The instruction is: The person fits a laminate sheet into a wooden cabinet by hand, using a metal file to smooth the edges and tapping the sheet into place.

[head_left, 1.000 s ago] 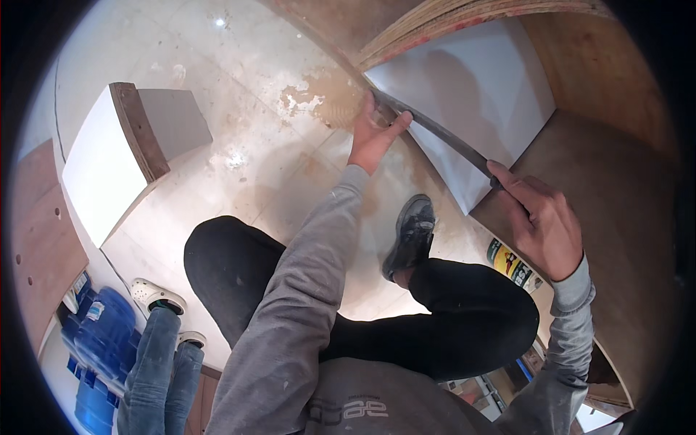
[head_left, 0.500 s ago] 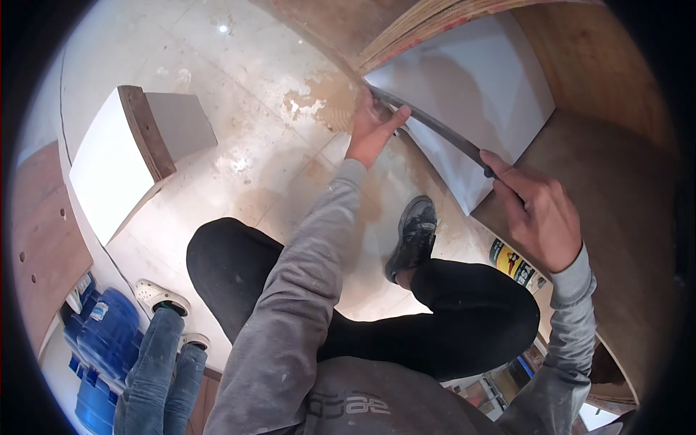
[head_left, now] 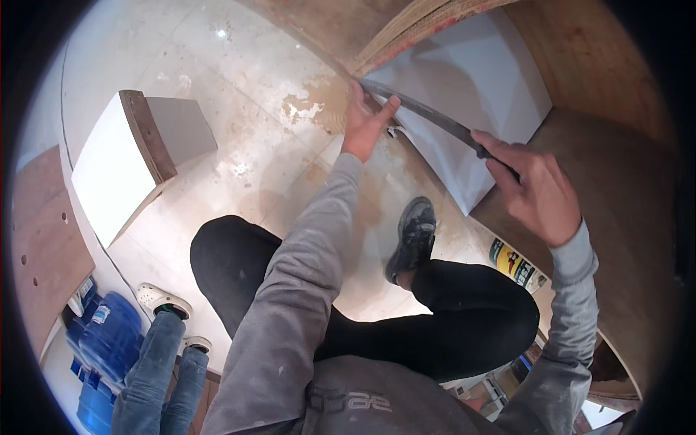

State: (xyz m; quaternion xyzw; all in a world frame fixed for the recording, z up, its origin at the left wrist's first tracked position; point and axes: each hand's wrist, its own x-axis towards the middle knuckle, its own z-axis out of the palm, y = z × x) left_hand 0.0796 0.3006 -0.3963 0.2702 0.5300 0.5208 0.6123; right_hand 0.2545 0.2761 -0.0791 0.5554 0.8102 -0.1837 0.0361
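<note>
A long, flat, dark grey file [head_left: 435,118] slants across the edge of a white-faced panel [head_left: 470,87]. My right hand [head_left: 540,190] is closed round the handle at its near right end. At the far end, my left hand [head_left: 368,123] grips the file lightly, its thumb at the near edge and its fingertips by the tip. How far those fingers wrap beneath is hidden. The panel's white face is turned up, with the file's shadow and my hands' shadows on it.
A brown board [head_left: 602,174] lies right of the panel. To the left stands a white box-like piece [head_left: 109,170] with a brown edge. Blue water jugs [head_left: 110,330] and another person's legs [head_left: 148,366] are at lower left. A labelled bucket [head_left: 511,262] sits near my right knee.
The file has moved slightly up and to the left along the panel edge. Both hands have shifted with it, and my left thumb sits a little farther up.
</note>
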